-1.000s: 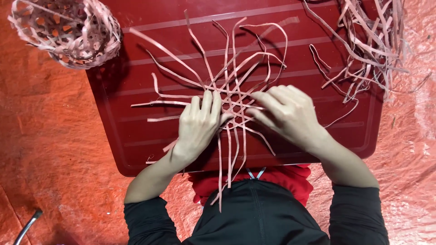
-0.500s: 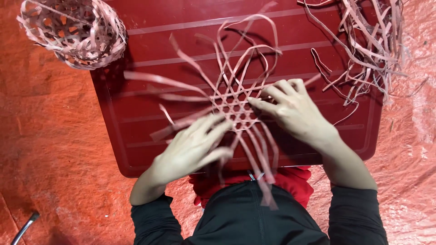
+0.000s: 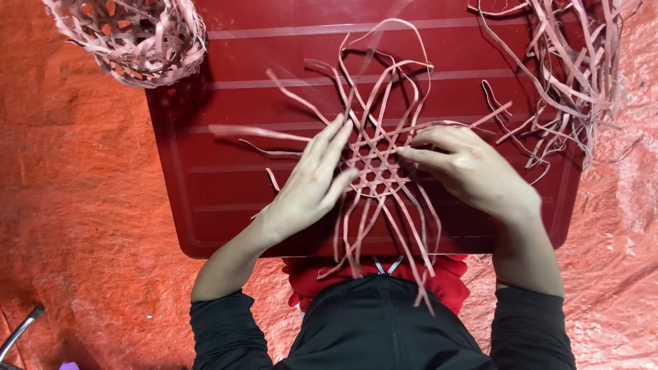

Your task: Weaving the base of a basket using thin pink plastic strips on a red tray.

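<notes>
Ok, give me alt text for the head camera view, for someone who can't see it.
Two bare hands, left hand and right hand, press flat on a small woven hexagonal lattice of pinkish strips on a dark red tray. A half-woven basket and loose strips lie beside.

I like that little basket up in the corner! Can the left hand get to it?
Probably yes: the left hand lies flat on the woven strips, holding nothing, and only bare red board lies between it and the basket.

Head view — straight down, close

An orange-red tarp [image 3: 82, 205] is covering the floor under reddish light, a dark red board [image 3: 226, 185] lying across the frame's centre and top.
</notes>
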